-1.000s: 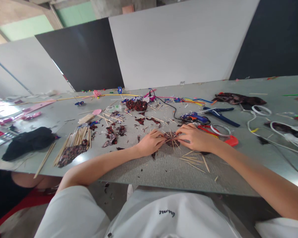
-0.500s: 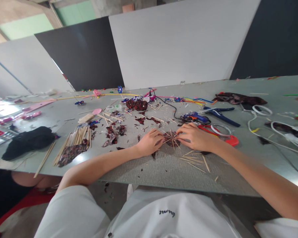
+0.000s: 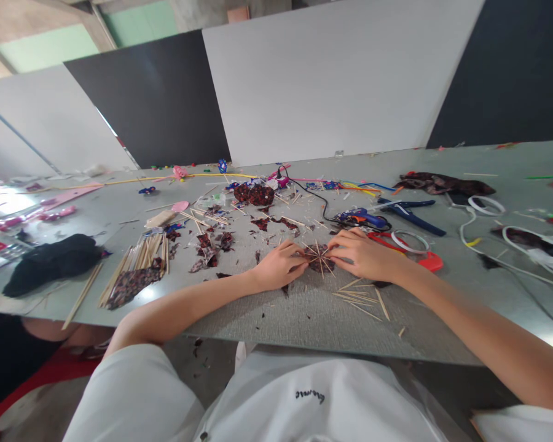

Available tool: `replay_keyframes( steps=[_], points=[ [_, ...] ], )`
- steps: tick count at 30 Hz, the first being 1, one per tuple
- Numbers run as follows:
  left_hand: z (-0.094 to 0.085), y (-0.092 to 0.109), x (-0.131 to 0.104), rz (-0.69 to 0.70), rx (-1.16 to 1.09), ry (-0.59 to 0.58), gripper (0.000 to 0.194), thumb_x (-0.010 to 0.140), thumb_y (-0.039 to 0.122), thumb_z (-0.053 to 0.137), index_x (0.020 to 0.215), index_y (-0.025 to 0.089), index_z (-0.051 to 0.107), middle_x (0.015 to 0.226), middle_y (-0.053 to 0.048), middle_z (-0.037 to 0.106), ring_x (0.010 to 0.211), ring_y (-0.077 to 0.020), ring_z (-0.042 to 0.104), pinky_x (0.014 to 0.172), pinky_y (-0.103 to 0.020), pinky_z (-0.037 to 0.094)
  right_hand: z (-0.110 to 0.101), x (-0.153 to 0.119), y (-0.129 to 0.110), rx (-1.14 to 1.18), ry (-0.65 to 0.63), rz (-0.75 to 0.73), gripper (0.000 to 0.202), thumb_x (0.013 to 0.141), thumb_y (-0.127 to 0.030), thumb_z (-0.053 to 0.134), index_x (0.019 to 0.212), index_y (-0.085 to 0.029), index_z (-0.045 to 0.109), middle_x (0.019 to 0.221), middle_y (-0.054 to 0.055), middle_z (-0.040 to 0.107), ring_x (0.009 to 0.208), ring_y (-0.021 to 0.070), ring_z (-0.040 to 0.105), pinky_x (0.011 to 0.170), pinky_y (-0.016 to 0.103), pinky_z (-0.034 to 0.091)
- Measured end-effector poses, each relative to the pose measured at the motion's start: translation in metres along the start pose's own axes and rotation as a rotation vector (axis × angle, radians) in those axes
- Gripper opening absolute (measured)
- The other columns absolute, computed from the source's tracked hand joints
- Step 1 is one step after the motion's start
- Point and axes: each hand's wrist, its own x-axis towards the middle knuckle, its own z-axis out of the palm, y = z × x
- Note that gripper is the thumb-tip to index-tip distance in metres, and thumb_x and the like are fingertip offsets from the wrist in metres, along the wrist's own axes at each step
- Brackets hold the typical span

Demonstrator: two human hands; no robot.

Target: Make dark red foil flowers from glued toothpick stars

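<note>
Table (image 3: 276, 325): grey top, with lots of little bits on it; its long front edge is by the person's white shirt (image 3: 322, 399)
Stick star (image 3: 321, 258): thin sticks crossing in the middle, over a dark patterned cloth piece (image 3: 327, 266); it is between the two hands, about halfway from the table's front edge to its back edge
Left hand (image 3: 281, 265): fingers bent and pinched together on the star's left side
Right hand (image 3: 357, 255): thumb and fingers pinched on the star's right side; the other fingers curl above
Loose sticks (image 3: 358, 297): a small pile below the right hand, toward the front edge
Blue glue gun (image 3: 362, 217): lying past the right hand, toward the back edge
Red thing (image 3: 429, 262): just beside the right forearm, near a white ring (image 3: 411, 241)
Stick bundle (image 3: 150, 253): off to the left, near the front edge; a black cloth (image 3: 53, 265) lies farther left
Round dark red things (image 3: 254, 194): nearer the back edge
</note>
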Motion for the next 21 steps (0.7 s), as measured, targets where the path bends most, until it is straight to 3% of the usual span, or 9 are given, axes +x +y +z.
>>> replay_keyframes(
  steps=[8, 12, 16, 21],
  points=[
    [-0.0003, 0.0016, -0.0004, -0.031, -0.02, 0.065, 0.029, 0.108, 0.024, 0.051, 0.092, 0.017, 0.075, 0.107, -0.01, 0.073, 0.107, -0.0233, 0.061, 0.1, -0.041, 0.056, -0.0001, 0.0004, -0.0004, 0.001, -0.01, 0.011, 0.029, 0.106, -0.029, 0.051, 0.106, -0.023, 0.079, 0.112, 0.011, 0.075, 0.107, 0.0277, 0.061, 0.096, 0.047, 0.038],
    [-0.0022, 0.0032, 0.0001, -0.058, -0.033, 0.086, 0.029, 0.108, 0.024, 0.049, 0.095, 0.017, 0.074, 0.106, -0.011, 0.072, 0.107, -0.0234, 0.062, 0.099, -0.042, 0.057, 0.0005, -0.0001, 0.0004, -0.012, -0.017, 0.003, 0.029, 0.106, -0.03, 0.051, 0.107, -0.022, 0.08, 0.113, 0.011, 0.075, 0.108, 0.028, 0.061, 0.096, 0.047, 0.038],
    [-0.0017, 0.0033, 0.0, -0.034, -0.028, 0.066, 0.027, 0.108, 0.024, 0.05, 0.11, 0.017, 0.075, 0.112, -0.011, 0.072, 0.11, -0.0244, 0.062, 0.1, -0.042, 0.057, 0.0008, -0.0001, 0.0001, -0.009, -0.014, 0.008, 0.029, 0.106, -0.03, 0.051, 0.106, -0.022, 0.08, 0.113, 0.011, 0.075, 0.108, 0.0278, 0.062, 0.096, 0.047, 0.038],
    [0.0008, 0.0013, -0.001, -0.008, -0.029, 0.071, 0.027, 0.107, 0.023, 0.051, 0.098, 0.017, 0.077, 0.11, -0.011, 0.073, 0.109, -0.0246, 0.063, 0.099, -0.043, 0.057, 0.0005, 0.0003, -0.0007, -0.006, -0.009, 0.008, 0.028, 0.105, -0.028, 0.053, 0.105, -0.022, 0.08, 0.112, 0.011, 0.076, 0.107, 0.0271, 0.062, 0.096, 0.045, 0.038]
  ],
)
